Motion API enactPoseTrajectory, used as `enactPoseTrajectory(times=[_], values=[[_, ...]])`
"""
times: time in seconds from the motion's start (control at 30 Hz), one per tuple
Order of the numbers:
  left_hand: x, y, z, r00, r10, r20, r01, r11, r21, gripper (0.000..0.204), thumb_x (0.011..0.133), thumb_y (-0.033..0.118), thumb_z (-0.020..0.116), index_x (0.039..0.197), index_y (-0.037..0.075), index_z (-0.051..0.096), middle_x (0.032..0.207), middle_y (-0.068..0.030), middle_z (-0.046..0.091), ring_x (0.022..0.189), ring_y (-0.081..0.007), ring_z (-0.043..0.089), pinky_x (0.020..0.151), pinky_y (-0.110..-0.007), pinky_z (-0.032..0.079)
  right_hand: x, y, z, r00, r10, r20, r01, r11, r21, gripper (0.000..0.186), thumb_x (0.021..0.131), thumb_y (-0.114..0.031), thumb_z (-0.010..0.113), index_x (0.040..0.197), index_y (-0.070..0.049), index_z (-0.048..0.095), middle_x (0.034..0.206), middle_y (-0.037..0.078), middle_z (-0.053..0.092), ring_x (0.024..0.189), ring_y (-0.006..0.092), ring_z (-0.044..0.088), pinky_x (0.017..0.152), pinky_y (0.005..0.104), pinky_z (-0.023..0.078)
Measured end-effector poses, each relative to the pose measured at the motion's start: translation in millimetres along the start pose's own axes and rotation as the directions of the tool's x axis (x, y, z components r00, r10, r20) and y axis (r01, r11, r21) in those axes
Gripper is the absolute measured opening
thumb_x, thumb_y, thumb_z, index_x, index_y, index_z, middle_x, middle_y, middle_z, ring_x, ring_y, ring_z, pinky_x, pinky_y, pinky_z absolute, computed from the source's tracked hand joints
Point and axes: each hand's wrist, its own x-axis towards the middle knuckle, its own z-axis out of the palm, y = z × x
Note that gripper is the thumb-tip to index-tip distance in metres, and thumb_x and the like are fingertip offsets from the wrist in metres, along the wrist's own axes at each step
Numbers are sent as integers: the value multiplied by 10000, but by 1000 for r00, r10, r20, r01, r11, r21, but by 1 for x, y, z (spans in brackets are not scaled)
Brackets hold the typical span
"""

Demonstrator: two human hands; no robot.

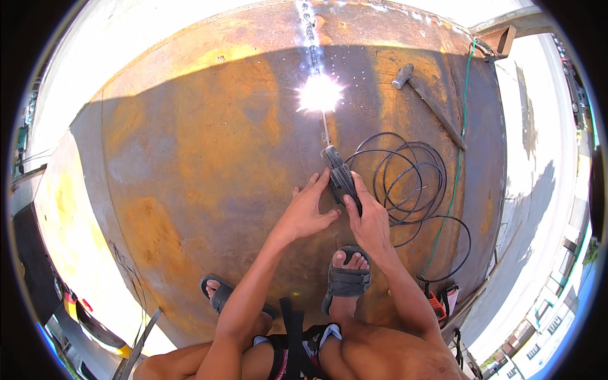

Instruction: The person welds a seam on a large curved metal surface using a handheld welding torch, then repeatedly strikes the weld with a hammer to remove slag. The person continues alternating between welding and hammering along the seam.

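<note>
My right hand (368, 212) grips a black electrode holder (342, 177) with a thin welding rod (325, 130) pointing away from me. A bright white arc (320, 94) with sparks flares at the rod's far end, on a welded seam (309, 35) that runs up the rusty curved steel surface (190, 145). My left hand (310, 209) is open, its fingers apart beside the holder's left side, the index fingertip at or very near it. Black cable (440, 168) lies in loose loops right of the holder. The arc's glare hides the rod's tip.
A hammer (432, 107) lies at upper right near a thin green cable (465, 101). A steel bracket (503, 41) sticks out at the top right edge. My sandalled feet (348, 278) stand on the steel; an orange-red object (436, 307) sits at lower right. Bright ground lies beyond the curved edges.
</note>
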Motion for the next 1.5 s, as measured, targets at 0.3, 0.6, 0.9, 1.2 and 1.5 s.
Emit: enactPoseTrajectory(times=[0.3, 0.6, 0.9, 1.2, 1.5], values=[[4, 0, -1, 999, 25, -26, -25, 1000, 15, 1103, 906, 346, 835, 1726, 21, 173, 1707, -245, 415, 1663, -377, 229, 1298, -682, 117, 6, 2, 0, 1000, -16, -14, 16, 1000, -8, 589, 1090, -291, 644, 1628, -121, 472, 1076, 247, 749, 883, 475, 733, 722, 538, 568], [5, -2, -1, 999, 33, -35, -32, 999, 32, 1100, 911, 361, 833, 1729, 29, 176, 1685, -231, 457, 1671, -374, 200, 1296, -686, 127, 6, 2, 0, 1000, -14, -15, 14, 1000, -14, 584, 1091, -294, 643, 1622, -115, 481, 1076, 245, 752, 885, 466, 737, 728, 529, 573], [5, 0, -2, 1000, 24, -16, -23, 999, 34, 1101, 911, 364, 828, 1729, 24, 173, 1700, -213, 443, 1672, -378, 192, 1298, -681, 127, 6, 1, 0, 1000, -18, -20, 18, 1000, -18, 580, 1093, -290, 637, 1620, -102, 484, 1100, 247, 753, 926, 458, 738, 760, 523, 574], [4, 1, -3, 1000, 20, -9, -20, 999, 28, 1103, 913, 359, 826, 1729, 23, 165, 1684, -214, 466, 1672, -379, 191, 1299, -681, 122, 5, 0, -1, 1000, -9, -12, 9, 1000, -17, 581, 1093, -293, 639, 1620, -105, 484, 1091, 247, 752, 918, 459, 736, 755, 522, 568], [4, 2, -2, 1000, 19, -12, -19, 999, 42, 1103, 906, 368, 826, 1727, 23, 175, 1691, -209, 457, 1669, -377, 202, 1300, -675, 138, 5, 3, 0, 1000, -8, -8, 8, 1000, -19, 586, 1088, -290, 649, 1622, -115, 483, 1077, 244, 753, 908, 458, 737, 749, 521, 568]])
